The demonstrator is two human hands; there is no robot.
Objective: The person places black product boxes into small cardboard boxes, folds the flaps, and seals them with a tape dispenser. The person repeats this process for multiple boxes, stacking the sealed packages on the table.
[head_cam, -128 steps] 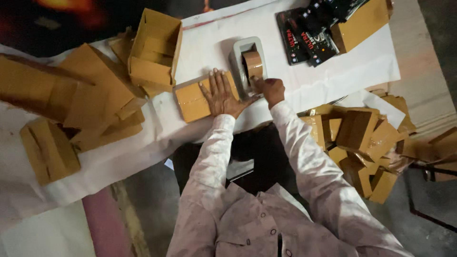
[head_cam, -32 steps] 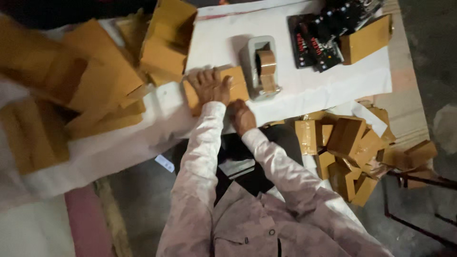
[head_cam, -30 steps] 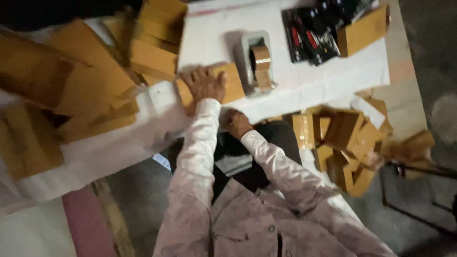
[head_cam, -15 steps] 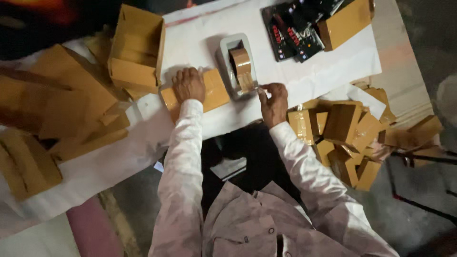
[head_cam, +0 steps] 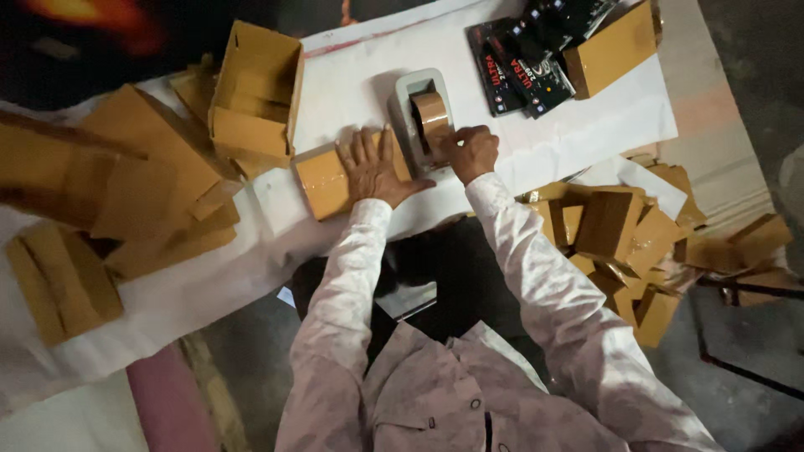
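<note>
Left hand (head_cam: 373, 172) flat, fingers spread, pins small box (head_cam: 331, 180); right hand (head_cam: 471, 152) pinches tape at dispenser (head_cam: 423, 117). Pull tape straight, taut.

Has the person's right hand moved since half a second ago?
Yes. The right hand was at the table's near edge, apart from the tape dispenser; now it is up against the dispenser, by the brown tape roll.

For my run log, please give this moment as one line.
left hand: flat on small cardboard box | right hand: at tape dispenser, fingers on tape roll | surface: white table
</note>
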